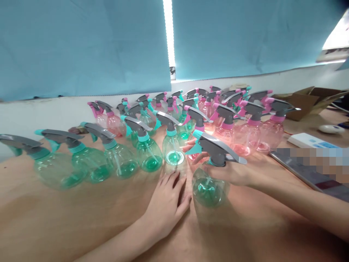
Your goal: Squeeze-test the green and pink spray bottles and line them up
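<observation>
A: Ok, head view first. What's the right hand [233,173] up to?

B: It's wrapped around the neck of a green spray bottle [211,191], fingers poking out past the teal trigger of its grey spray head [218,147]. So yeah, clamped on that one. Bottle's roughly upright. Can't tell if the base touches the wooden table [109,225] or sits just above it.

A: Cool, let's measure everything off that bottle. Left hand [166,198]?

B: Just left of it, palm down on the table. Fingers are a bit apart, kinda relaxed, thumb right near the bottle.

A: And the rest of the collection lol?

B: Left of it and a bit behind is a row of five green bottles [149,154], grey tops with teal triggers. Behind it and off to the right, pink bottles [247,136] with pink triggers. Farther back there's a mixed bunch [188,102] in both colours, too packed to count.

A: Other clutter?

B: Right of it, past the hand: a dark flat device [300,171], partly pixelated. Behind that, a white box [308,140], a mouse-looking white thing [331,129] and an open cardboard box [302,103]. Way behind the bottle, blue curtains [81,47] with a bright gap [169,32] between.
</observation>
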`<state>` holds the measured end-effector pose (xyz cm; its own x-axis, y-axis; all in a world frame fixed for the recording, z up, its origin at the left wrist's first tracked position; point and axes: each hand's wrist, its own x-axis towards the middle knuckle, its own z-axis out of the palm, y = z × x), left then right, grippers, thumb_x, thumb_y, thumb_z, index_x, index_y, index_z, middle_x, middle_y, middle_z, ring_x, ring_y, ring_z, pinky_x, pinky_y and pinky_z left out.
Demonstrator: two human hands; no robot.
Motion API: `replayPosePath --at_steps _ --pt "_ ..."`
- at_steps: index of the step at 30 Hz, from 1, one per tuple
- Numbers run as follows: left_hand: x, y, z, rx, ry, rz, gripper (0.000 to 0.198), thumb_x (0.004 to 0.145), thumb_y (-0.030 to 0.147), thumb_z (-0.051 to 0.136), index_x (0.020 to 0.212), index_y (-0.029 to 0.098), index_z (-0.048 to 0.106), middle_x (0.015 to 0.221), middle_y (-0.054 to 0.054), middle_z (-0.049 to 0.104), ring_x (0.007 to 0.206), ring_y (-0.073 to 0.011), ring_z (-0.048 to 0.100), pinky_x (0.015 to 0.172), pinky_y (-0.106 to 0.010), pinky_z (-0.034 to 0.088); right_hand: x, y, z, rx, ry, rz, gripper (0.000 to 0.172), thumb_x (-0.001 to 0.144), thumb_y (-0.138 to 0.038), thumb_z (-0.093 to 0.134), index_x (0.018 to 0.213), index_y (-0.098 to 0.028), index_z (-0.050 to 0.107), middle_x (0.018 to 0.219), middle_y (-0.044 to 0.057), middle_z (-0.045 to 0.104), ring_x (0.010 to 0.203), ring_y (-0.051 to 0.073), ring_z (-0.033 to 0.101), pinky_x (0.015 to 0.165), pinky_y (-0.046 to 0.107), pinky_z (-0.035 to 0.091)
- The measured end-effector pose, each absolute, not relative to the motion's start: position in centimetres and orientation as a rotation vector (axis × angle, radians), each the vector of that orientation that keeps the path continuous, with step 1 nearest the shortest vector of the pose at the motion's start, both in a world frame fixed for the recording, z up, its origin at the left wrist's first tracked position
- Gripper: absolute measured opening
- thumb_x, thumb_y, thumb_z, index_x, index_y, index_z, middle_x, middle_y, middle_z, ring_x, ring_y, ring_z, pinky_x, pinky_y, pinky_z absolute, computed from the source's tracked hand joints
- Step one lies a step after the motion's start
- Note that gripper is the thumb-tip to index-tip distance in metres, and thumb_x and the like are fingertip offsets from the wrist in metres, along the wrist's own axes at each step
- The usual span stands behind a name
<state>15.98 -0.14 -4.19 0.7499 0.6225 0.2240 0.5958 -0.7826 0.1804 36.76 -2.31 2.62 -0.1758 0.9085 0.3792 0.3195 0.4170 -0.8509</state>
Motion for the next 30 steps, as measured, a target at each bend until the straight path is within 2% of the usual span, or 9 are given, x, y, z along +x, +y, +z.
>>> replayPosePath --at_steps 2,5,7,12,15,19,25,27,30 --pt "15.97 -0.10 -4.24 2.850 0.992 0.410 0.042 0.094 0.034 0.049 0.131 0.015 0.052 0.138 -0.016 0.049 0.128 -0.0337 0.043 0.102 -0.053 0.038 36.81 -2.26 2.33 -1.056 -1.727 0.781 0.035 0.068 -0.011 0.053 0.096 -0.029 0.064 0.073 -0.002 0.065 0.073 0.016 0.064 0.071 0.030 0.056" --pt "15.99 -0.11 -4.30 2.865 0.988 0.404 0.042 0.095 0.034 0.048 0.131 0.015 0.051 0.139 -0.016 0.049 0.128 -0.0331 0.043 0.102 -0.053 0.038 36.83 -2.26 2.17 -1.031 -1.739 0.801 0.041 0.069 -0.010 0.052 0.105 -0.028 0.063 0.093 0.000 0.068 0.086 0.018 0.065 0.068 0.029 0.056" --pt "16.01 -0.17 -4.29 2.877 0.989 0.396 0.041 0.095 0.034 0.048 0.131 0.014 0.052 0.138 -0.016 0.049 0.128 -0.0328 0.043 0.103 -0.053 0.038 36.80 -2.30 2.27 -1.041 -1.738 0.802 0.045 0.069 -0.011 0.052 0.110 -0.027 0.062 0.105 0.002 0.068 0.087 0.018 0.066 0.067 0.029 0.057" --pt "16.03 -0.20 -4.22 2.888 0.987 0.386 0.040 0.095 0.034 0.048 0.130 0.015 0.052 0.137 -0.015 0.051 0.128 -0.0327 0.043 0.103 -0.052 0.038 36.78 -2.39 2.44 -1.028 -1.718 0.837 0.050 0.071 -0.012 0.053 0.118 -0.026 0.061 0.112 0.004 0.067 0.092 0.019 0.067 0.075 0.030 0.056" --pt "16.03 -0.16 -4.25 2.891 0.979 0.388 0.040 0.095 0.033 0.048 0.131 0.015 0.052 0.137 -0.015 0.051 0.127 -0.0335 0.044 0.102 -0.054 0.038 36.86 -2.46 2.36 -1.024 -1.705 0.867 0.048 0.071 -0.012 0.053 0.116 -0.026 0.062 0.120 0.004 0.064 0.092 0.019 0.067 0.072 0.028 0.057" --pt "16.04 -0.17 -4.33 2.886 0.983 0.404 0.040 0.095 0.032 0.049 0.130 0.014 0.053 0.136 -0.015 0.051 0.127 -0.0337 0.044 0.103 -0.053 0.038 36.85 -2.56 2.39 -1.061 -1.698 0.855 0.048 0.070 -0.013 0.054 0.116 -0.026 0.063 0.114 0.004 0.066 0.085 0.017 0.066 0.067 0.027 0.056" --pt "16.08 -0.16 -4.33 2.894 0.978 0.400 0.041 0.095 0.033 0.050 0.131 0.014 0.052 0.136 -0.015 0.051 0.127 -0.0332 0.044 0.103 -0.052 0.038 36.82 -2.58 2.52 -1.119 -1.707 0.850 0.051 0.071 -0.015 0.054 0.120 -0.026 0.061 0.079 0.000 0.069 0.062 0.014 0.059 0.059 0.028 0.054" --pt "16.09 -0.13 -4.32 2.891 0.977 0.408 0.041 0.095 0.033 0.049 0.131 0.015 0.052 0.137 -0.015 0.051 0.127 -0.0330 0.044 0.103 -0.052 0.038 36.91 -2.52 2.42 -1.106 -1.714 0.852 0.052 0.072 -0.014 0.054 0.122 -0.028 0.059 0.083 -0.001 0.069 0.059 0.012 0.058 0.061 0.028 0.054" --pt "16.04 -0.11 -4.38 2.890 0.972 0.416 0.040 0.095 0.032 0.049 0.131 0.016 0.051 0.137 -0.014 0.050 0.126 -0.0329 0.044 0.102 -0.052 0.038 37.07 -2.39 2.31 -1.036 -1.735 0.847 0.056 0.073 -0.010 0.055 0.124 -0.032 0.057 0.102 -0.001 0.067 0.065 0.011 0.060 0.070 0.029 0.056"
